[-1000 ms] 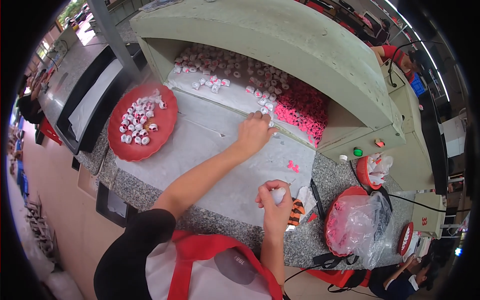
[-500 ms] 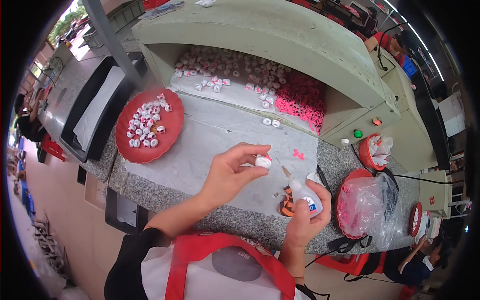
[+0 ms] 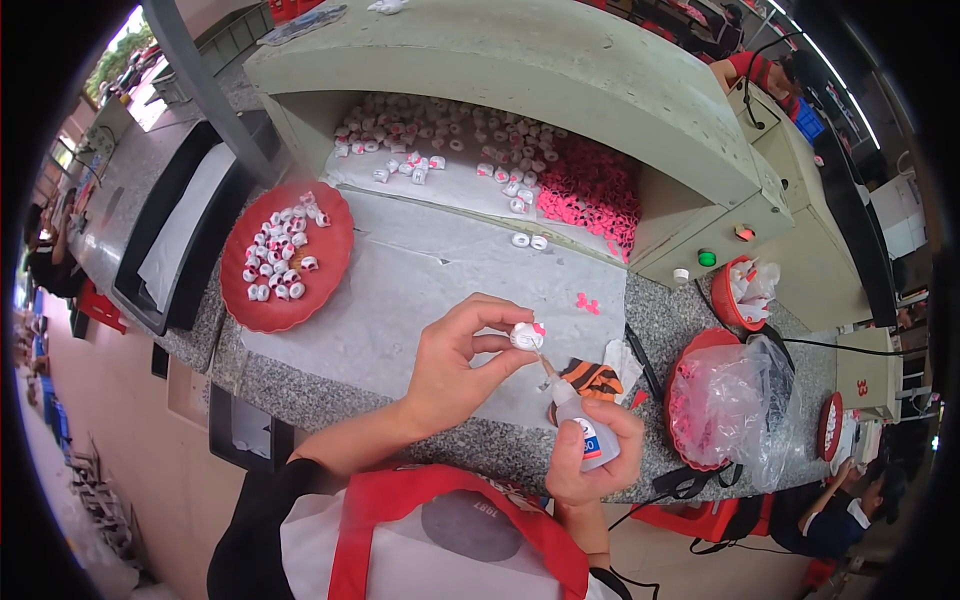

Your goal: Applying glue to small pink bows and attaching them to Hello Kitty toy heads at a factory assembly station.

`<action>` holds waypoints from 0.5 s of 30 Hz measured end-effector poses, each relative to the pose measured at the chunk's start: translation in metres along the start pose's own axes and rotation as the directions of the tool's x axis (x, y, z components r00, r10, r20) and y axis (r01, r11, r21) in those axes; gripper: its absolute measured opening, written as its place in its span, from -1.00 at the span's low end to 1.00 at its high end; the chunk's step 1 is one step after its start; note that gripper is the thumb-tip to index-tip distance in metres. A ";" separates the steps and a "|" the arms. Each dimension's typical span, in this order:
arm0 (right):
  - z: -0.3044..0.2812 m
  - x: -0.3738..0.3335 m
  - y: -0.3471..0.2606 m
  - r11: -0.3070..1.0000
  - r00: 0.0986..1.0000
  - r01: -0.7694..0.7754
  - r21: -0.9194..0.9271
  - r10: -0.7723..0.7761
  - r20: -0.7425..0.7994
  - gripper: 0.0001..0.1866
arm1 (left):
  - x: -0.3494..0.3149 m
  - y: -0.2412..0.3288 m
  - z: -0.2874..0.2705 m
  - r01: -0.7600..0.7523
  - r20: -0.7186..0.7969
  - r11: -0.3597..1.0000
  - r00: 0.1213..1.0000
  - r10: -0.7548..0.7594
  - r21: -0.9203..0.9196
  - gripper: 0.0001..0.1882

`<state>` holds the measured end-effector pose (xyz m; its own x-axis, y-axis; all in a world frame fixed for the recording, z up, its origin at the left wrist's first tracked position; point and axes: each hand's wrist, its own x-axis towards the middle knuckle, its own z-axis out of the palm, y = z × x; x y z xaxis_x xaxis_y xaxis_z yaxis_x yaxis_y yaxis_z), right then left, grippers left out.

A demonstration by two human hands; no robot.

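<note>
A speckled grey granite bench (image 3: 300, 385) carries a pale green hooded cabinet (image 3: 560, 70) at twelve o'clock. Pinkish floor (image 3: 110, 420) shows at eight o'clock, and daylight (quite bright) enters a window (image 3: 125, 55) at ten o'clock.

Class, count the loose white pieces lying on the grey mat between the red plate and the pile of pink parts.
2. Both white pieces lie side by side on the mat, just before the pink parts. None seems hidden.

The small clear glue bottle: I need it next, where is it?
In the head view, the small clear glue bottle is in the right hand, nozzle touching the white bead in the left hand.
</note>
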<state>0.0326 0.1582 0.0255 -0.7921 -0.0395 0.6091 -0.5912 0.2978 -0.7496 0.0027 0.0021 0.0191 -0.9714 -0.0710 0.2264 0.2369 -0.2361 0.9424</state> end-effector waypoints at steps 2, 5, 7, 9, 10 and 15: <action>0.000 0.000 0.001 1.000 1.000 -0.018 0.004 0.018 0.007 -0.76 | 0.000 0.000 0.000 -0.012 -0.006 1.000 1.000 0.012 0.021 -0.67; 0.001 0.003 0.001 1.000 1.000 -0.015 -0.006 0.015 -0.001 -0.77 | 0.002 -0.001 0.000 -0.027 0.001 0.998 1.000 0.027 0.055 -0.66; 0.003 0.005 0.001 1.000 1.000 -0.014 -0.004 0.014 -0.008 -0.77 | 0.002 -0.001 0.000 -0.017 -0.008 0.999 1.000 0.017 0.042 -0.68; 0.004 0.008 0.000 1.000 1.000 0.001 -0.024 -0.001 0.003 -0.78 | 0.003 -0.002 0.000 -0.008 -0.015 1.000 1.000 0.008 0.030 -0.70; 0.004 0.009 -0.002 0.999 1.000 0.018 -0.043 -0.017 0.016 -0.78 | 0.003 -0.002 -0.001 -0.023 -0.007 0.999 1.000 0.023 0.044 -0.69; 0.000 0.017 -0.006 0.995 0.997 0.037 -0.088 -0.031 0.067 -0.79 | 0.004 -0.003 -0.004 -0.042 -0.001 0.993 0.999 0.042 0.114 -0.68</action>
<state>0.0234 0.1559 0.0405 -0.7820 -0.1124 0.6130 -0.6040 0.3792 -0.7010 -0.0019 -0.0014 0.0164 -0.9606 -0.0818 0.2657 0.2741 -0.1204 0.9541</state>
